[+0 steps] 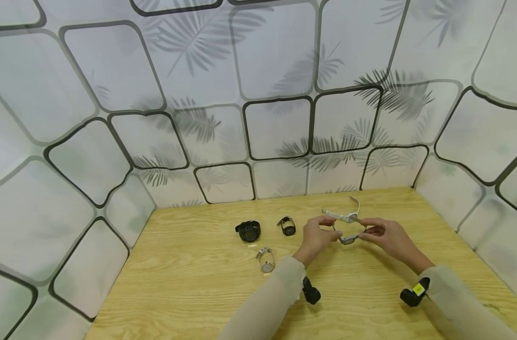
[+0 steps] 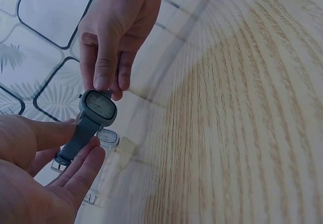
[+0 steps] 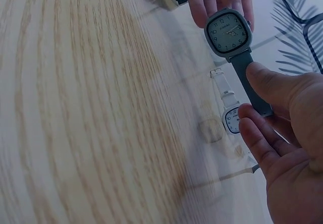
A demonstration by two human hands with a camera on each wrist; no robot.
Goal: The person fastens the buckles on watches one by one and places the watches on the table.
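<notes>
A wristwatch (image 1: 348,240) with a rounded-square dial and a grey-green strap is held up between both hands, dial towards the person. My left hand (image 1: 319,235) pinches one strap end, thumb against fingers, and the buckle (image 2: 57,166) shows beside it in the left wrist view. On the other strap half, my right hand (image 1: 386,236) has a pinch between thumb and fingers. The dial (image 3: 228,32) shows numerals in the right wrist view. Just behind the held watch, a white wristwatch (image 1: 351,217) lies on the table with its strap spread, touched by neither hand.
Left of the hands on the wooden table (image 1: 190,293) are a bulky black watch (image 1: 248,231), a small black watch (image 1: 288,226) and a pale-strapped round watch (image 1: 266,262). Patterned fabric walls (image 1: 280,132) stand around the back and sides.
</notes>
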